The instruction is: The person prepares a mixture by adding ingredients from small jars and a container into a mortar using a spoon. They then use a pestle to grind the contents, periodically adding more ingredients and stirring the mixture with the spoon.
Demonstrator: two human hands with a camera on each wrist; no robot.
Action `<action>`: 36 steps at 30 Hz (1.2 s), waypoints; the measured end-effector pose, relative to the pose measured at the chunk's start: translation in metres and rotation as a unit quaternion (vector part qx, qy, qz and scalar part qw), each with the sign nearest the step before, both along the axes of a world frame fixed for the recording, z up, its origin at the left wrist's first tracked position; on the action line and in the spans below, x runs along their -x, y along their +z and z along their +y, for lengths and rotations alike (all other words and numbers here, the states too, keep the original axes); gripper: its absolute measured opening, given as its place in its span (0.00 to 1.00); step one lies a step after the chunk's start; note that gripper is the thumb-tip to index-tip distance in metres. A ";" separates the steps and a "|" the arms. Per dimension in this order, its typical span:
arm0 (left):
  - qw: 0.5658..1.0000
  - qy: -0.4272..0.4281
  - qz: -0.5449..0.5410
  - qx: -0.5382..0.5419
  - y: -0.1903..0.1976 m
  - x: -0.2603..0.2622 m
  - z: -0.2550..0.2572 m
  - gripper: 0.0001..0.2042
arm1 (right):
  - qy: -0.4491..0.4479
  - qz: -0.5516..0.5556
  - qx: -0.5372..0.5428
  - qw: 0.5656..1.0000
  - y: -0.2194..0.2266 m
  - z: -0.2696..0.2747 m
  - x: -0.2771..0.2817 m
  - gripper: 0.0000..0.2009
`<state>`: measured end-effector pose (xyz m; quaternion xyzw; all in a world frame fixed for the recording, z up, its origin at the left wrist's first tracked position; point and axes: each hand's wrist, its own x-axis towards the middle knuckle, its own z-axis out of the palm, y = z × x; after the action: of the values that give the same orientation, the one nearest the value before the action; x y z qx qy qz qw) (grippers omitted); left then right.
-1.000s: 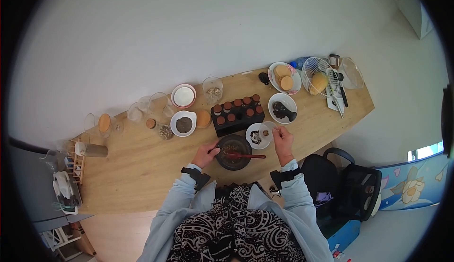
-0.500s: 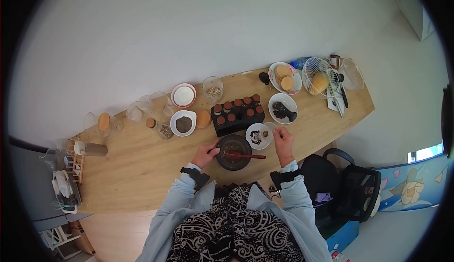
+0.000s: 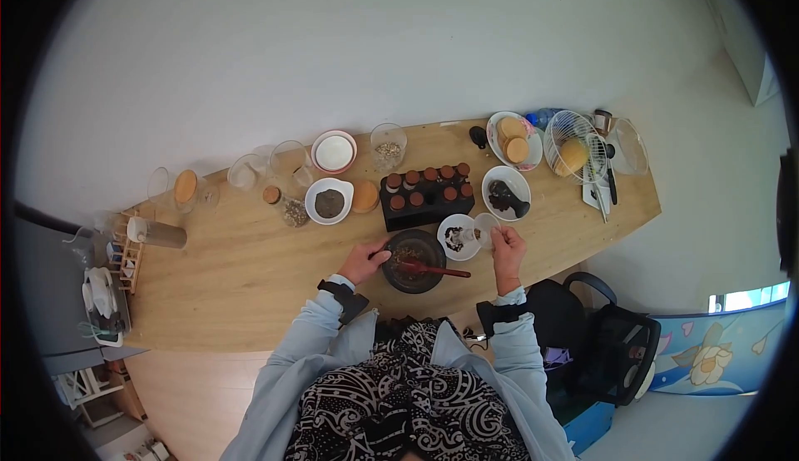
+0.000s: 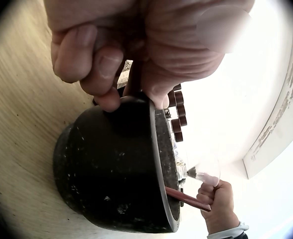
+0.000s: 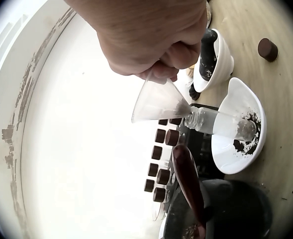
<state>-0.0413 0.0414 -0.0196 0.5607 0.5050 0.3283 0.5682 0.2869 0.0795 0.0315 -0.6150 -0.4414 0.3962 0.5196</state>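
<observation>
In the left wrist view, my left hand (image 4: 136, 40) grips the rim of a black mortar (image 4: 114, 164), thumb over the edge and fingers outside. A reddish-brown spoon or spatula (image 3: 445, 272) leans in the mortar, which holds brownish bits; its handle juts right. My right hand (image 3: 508, 255) pinches the edge of a clear funnel (image 5: 154, 102). Some grey powder sits low in the funnel, whose narrow end is at the mouth of a small glass vial (image 5: 202, 119). That vial stands tilted in a spouted white bowl (image 5: 226, 152) with dark crumbs.
Behind the mortar is a black rack (image 3: 429, 207) of brown-capped vials. A white bowl (image 3: 519, 180) with a dark pestle stands beyond the right hand. One brown cap (image 5: 268, 50) lies on the table. Further back are a bowl of grey powder (image 3: 316, 188), several glass jars and a wire basket (image 3: 559, 124).
The head view has shifted and tilted slightly. Both hands keep their holds, the left on the mortar rim and the right on the funnel over the white bowl.
</observation>
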 end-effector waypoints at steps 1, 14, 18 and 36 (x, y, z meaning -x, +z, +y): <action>1.000 0.002 0.000 0.001 -0.001 0.000 -0.001 0.20 | -0.001 0.005 0.001 1.000 0.000 0.000 0.000 0.06; 1.000 0.002 0.001 -0.007 0.004 -0.001 0.000 0.21 | 0.010 -0.020 -0.014 1.000 0.000 -0.001 0.005 0.06; 1.000 -0.005 0.015 0.007 0.004 0.001 0.000 0.21 | 0.017 -0.026 -0.016 0.999 0.003 -0.003 0.006 0.06; 0.997 0.068 0.038 -0.006 0.054 -0.004 -0.006 0.14 | 0.153 -0.179 -0.073 0.969 0.054 -0.040 0.076 0.06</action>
<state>-0.0372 0.0353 0.0346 0.5405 0.5614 0.3470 0.5218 0.2111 0.0398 0.0858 -0.5615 -0.6438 0.3211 0.4088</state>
